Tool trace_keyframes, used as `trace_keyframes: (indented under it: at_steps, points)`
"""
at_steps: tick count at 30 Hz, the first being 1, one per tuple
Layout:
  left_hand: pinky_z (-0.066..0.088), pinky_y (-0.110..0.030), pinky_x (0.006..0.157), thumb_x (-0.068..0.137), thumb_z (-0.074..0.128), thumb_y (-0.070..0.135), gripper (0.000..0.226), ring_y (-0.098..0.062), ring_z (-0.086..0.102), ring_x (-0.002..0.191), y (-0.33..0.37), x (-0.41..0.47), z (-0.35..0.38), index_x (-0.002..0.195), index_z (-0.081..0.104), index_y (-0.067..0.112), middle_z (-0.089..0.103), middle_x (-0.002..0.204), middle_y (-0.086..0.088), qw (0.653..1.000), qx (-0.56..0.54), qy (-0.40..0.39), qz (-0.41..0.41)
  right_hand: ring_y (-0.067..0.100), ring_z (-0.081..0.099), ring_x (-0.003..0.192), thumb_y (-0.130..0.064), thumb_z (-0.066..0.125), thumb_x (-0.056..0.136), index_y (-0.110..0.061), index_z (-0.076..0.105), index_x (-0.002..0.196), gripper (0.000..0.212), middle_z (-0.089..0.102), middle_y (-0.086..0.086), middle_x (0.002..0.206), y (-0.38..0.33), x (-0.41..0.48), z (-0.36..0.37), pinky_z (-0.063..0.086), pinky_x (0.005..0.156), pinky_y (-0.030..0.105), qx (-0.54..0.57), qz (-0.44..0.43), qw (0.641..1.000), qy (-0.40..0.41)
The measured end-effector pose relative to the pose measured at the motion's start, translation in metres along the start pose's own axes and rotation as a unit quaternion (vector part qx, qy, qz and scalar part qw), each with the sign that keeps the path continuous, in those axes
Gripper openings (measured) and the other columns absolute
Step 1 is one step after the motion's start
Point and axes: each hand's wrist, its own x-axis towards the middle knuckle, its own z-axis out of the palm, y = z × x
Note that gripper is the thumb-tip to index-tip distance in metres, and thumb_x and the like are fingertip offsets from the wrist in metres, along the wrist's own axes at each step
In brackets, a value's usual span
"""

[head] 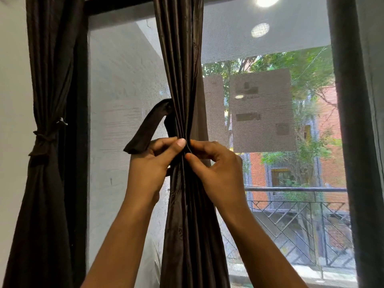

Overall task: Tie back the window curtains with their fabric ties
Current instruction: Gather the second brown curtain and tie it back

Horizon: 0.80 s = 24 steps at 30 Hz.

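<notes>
A dark brown curtain [180, 69] hangs bunched in the middle of the window. Its fabric tie [148, 125] loops out from behind the curtain on the left side and comes down into my left hand [153, 161], which grips it, thumb pressed against the gathered folds. My right hand [216, 169] pinches the fabric at the front of the bunch, right beside my left thumb. Whether it pinches the tie's other end or the curtain folds I cannot tell. A second dark curtain [49, 80] at the left is gathered by its own knotted tie [42, 140].
The black window frame [81, 100] stands between the two curtains. A mesh screen [270, 59] covers the glass; a balcony railing [295, 204] and buildings lie outside. Another dark curtain [353, 121] hangs along the right edge. A white wall [12, 100] is at the far left.
</notes>
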Motion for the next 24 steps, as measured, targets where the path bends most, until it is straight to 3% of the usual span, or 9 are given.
trace_keyframes:
  at_steps: [2,5,7,10,14,18,21,24]
  points:
    - [0.054,-0.021,0.062,0.067,0.076,0.028,0.025,-0.013,0.072,0.080,-0.001,-0.001,0.001,0.087,0.072,0.014,0.074,0.081,0.000,1.000,0.005,0.002,0.005,-0.002,0.066,0.084,-0.010,0.070,0.082,-0.017,0.071,0.106,0.025,0.072,-0.007,0.095,0.004,0.002,0.000,0.049,0.076,0.011,0.024,0.030,0.999,0.000]
    - [0.057,-0.030,0.074,0.062,0.079,0.031,0.031,-0.010,0.071,0.085,-0.005,0.000,0.001,0.089,0.071,0.018,0.074,0.088,0.001,0.999,0.039,0.023,0.018,0.006,0.069,0.087,-0.007,0.069,0.083,-0.016,0.072,0.105,0.023,0.074,-0.002,0.095,0.009,0.003,-0.001,0.055,0.083,0.026,0.094,0.091,0.991,-0.015]
    - [0.057,-0.036,0.081,0.069,0.079,0.025,0.026,-0.010,0.071,0.086,-0.007,0.001,0.001,0.092,0.071,0.017,0.074,0.091,0.000,0.998,0.062,0.020,0.028,0.013,0.070,0.090,-0.003,0.068,0.083,-0.014,0.071,0.103,0.023,0.074,0.002,0.095,0.011,0.003,-0.001,0.055,0.085,0.033,0.156,0.123,0.980,-0.022]
    - [0.057,-0.040,0.083,0.078,0.075,0.015,0.013,-0.011,0.072,0.082,-0.009,0.002,0.000,0.087,0.072,0.023,0.075,0.085,0.002,0.996,0.078,0.016,0.043,0.016,0.071,0.086,0.000,0.067,0.082,-0.018,0.071,0.095,0.022,0.075,0.002,0.089,0.011,0.003,-0.003,0.056,0.082,0.032,0.211,0.156,0.965,-0.030]
    - [0.058,-0.040,0.084,0.079,0.075,0.015,0.013,-0.012,0.072,0.082,-0.010,0.000,0.002,0.087,0.072,0.025,0.074,0.085,0.002,0.993,0.087,0.042,0.064,0.009,0.071,0.084,-0.005,0.067,0.084,-0.021,0.072,0.095,0.020,0.075,-0.003,0.087,0.013,0.001,-0.005,0.056,0.080,0.030,0.136,0.134,0.982,0.010]
    - [0.058,-0.041,0.082,0.075,0.078,0.022,0.013,-0.013,0.072,0.082,-0.009,-0.004,0.005,0.084,0.071,0.028,0.074,0.085,0.001,0.993,0.080,0.044,0.068,0.000,0.068,0.084,-0.009,0.068,0.084,-0.016,0.073,0.104,0.022,0.074,-0.006,0.092,0.009,-0.002,-0.003,0.053,0.079,0.018,0.062,0.077,0.995,0.006]
    - [0.058,-0.038,0.081,0.069,0.077,0.032,0.013,-0.013,0.072,0.082,-0.007,-0.003,0.003,0.080,0.071,0.030,0.074,0.085,0.001,0.994,0.069,0.051,0.073,0.007,0.070,0.089,-0.006,0.068,0.083,-0.020,0.073,0.100,0.022,0.074,-0.003,0.093,0.006,-0.001,-0.004,0.055,0.085,0.029,0.117,0.092,0.989,-0.016]
    - [0.058,-0.034,0.081,0.076,0.076,0.025,0.009,-0.010,0.071,0.081,-0.009,-0.002,0.003,0.082,0.071,0.029,0.073,0.084,0.002,0.988,0.101,0.055,0.099,0.013,0.070,0.090,-0.005,0.067,0.083,-0.022,0.072,0.097,0.022,0.075,0.000,0.093,0.006,-0.002,-0.007,0.055,0.087,0.039,0.167,0.108,0.980,-0.031]
